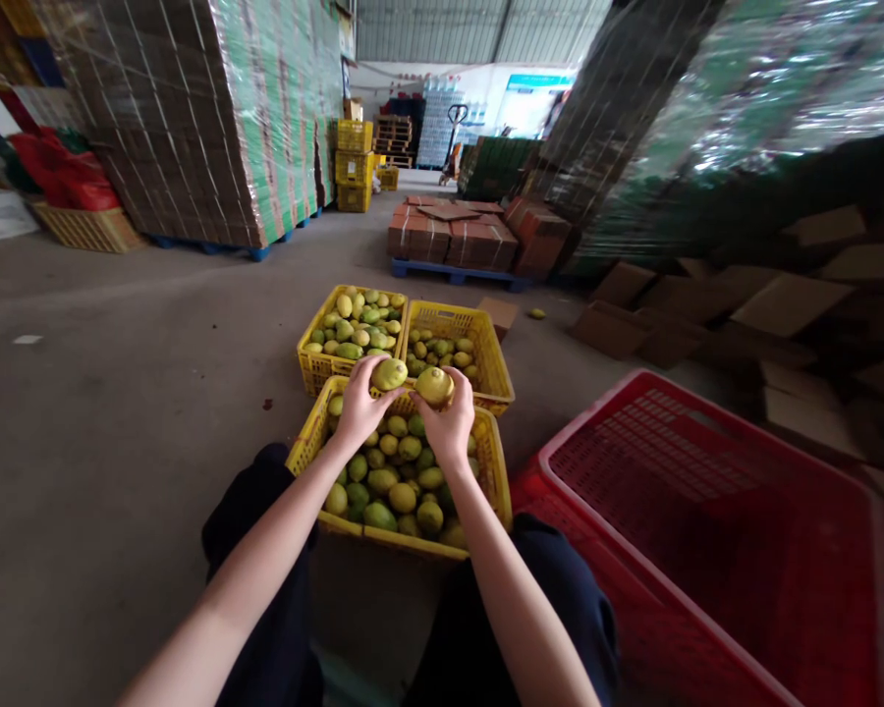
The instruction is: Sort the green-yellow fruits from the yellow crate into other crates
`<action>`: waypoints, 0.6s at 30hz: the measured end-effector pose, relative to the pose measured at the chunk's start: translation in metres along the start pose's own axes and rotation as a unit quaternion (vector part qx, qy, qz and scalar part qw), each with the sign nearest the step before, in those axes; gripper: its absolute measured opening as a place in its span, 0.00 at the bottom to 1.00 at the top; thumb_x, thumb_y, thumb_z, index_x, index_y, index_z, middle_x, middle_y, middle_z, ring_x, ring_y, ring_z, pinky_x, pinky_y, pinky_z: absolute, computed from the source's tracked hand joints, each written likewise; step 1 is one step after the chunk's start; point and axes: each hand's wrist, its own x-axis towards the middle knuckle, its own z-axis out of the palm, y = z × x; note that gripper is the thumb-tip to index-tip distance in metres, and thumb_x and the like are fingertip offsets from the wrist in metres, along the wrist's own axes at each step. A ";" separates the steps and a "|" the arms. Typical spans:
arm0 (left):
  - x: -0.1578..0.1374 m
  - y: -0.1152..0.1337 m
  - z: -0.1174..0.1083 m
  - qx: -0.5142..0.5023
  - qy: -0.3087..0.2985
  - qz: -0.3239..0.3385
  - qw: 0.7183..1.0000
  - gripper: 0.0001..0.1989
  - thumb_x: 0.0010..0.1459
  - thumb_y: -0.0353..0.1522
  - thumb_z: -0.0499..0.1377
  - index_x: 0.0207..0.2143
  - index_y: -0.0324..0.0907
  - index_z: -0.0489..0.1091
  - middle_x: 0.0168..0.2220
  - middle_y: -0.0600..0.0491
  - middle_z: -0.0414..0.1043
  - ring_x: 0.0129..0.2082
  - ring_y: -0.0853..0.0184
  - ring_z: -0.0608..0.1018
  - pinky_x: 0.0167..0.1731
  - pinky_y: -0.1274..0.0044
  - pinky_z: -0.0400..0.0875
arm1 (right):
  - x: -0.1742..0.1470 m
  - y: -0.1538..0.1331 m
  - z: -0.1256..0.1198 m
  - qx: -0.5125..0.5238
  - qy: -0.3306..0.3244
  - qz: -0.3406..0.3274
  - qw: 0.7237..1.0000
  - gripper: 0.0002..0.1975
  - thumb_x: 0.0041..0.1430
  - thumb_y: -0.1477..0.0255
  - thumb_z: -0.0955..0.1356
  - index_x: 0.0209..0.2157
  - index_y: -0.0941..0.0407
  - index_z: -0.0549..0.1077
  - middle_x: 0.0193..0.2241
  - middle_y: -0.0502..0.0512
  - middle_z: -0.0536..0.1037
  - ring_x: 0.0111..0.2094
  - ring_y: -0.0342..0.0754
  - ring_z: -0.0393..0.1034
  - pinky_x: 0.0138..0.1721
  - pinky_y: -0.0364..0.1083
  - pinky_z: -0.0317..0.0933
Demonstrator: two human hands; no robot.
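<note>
My left hand [360, 405] grips a yellow-green lemon [390, 374] between thumb and fingers. Beside it, my right hand [449, 420] is closed round a second, yellower lemon [434, 386], its tip turned up. Both are held above the nearest yellow crate [495, 462], which is full of green and yellow lemons [402, 497]. Just beyond my hands stand two more yellow crates. The back left crate [316, 371] is heaped with lemons [364, 319]; the back right crate [495, 355] holds a lower layer of them [442, 347].
A large red crate [678, 589] stands close by my right leg. Flattened cartons [788, 304] lie to the right, and a stray lemon [536, 314] rests on the floor. Farther off are a blue pallet [457, 275] with bundled cardboard, wrapped stacks [280, 128] and stacked yellow crates [354, 167].
</note>
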 end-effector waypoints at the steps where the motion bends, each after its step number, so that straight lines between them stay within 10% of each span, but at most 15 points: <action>1: -0.001 0.001 -0.001 0.006 -0.002 0.016 1.000 0.23 0.58 0.40 0.67 0.53 0.45 0.68 0.53 0.44 0.73 0.55 0.58 0.76 0.52 0.69 0.74 | -0.001 0.000 0.000 -0.008 0.001 -0.021 1.000 0.25 0.46 0.68 0.75 0.47 0.53 0.70 0.46 0.58 0.76 0.48 0.56 0.71 0.51 0.55 0.66; 11: -0.005 0.010 -0.002 -0.029 -0.019 -0.017 0.999 0.21 0.57 0.40 0.68 0.52 0.46 0.71 0.53 0.45 0.74 0.55 0.56 0.75 0.56 0.65 0.70 | -0.008 0.002 0.003 -0.017 -0.010 -0.064 0.998 0.23 0.51 0.70 0.71 0.50 0.53 0.70 0.49 0.61 0.76 0.51 0.57 0.71 0.55 0.57 0.65; 18: -0.002 0.013 -0.003 -0.304 -0.025 -0.259 0.917 0.25 0.46 0.36 0.72 0.46 0.45 0.70 0.49 0.50 0.75 0.48 0.60 0.78 0.47 0.70 0.74 | 0.002 -0.005 -0.009 0.148 -0.067 0.060 0.985 0.31 0.41 0.61 0.78 0.48 0.53 0.70 0.45 0.57 0.78 0.44 0.54 0.74 0.42 0.51 0.70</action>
